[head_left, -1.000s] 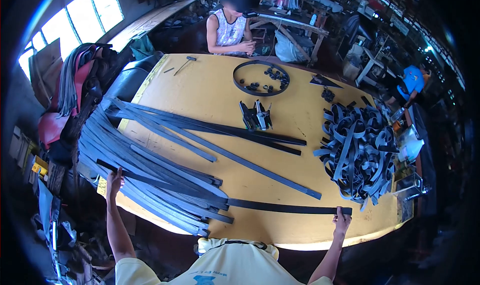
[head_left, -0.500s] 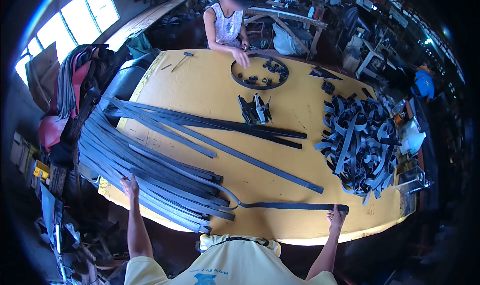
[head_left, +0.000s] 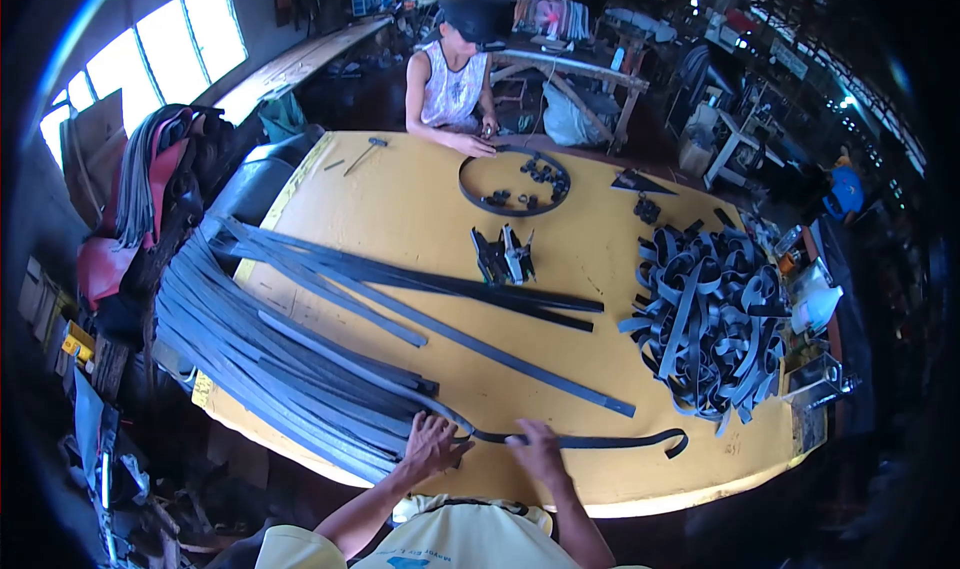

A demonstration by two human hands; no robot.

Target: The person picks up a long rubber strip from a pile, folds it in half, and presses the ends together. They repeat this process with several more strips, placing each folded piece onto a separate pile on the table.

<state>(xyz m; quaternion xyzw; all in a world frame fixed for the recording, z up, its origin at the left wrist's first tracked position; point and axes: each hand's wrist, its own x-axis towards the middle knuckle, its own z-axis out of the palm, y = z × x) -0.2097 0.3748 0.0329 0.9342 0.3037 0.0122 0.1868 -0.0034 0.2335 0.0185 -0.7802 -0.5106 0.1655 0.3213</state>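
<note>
Lower centre, I'm apparently arranging a strap (head_left: 605, 442): left hand (head_left: 432, 447) spread wide, right hand (head_left: 538, 453) I can't tell; next calls for firm pinching.

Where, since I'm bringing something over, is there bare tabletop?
Bare: between the hammer and the dark hoop; also on the near side of the hook-ended strip, right of the right hand. Crowded: left, the strip bundle; right, the curled pile.
</note>
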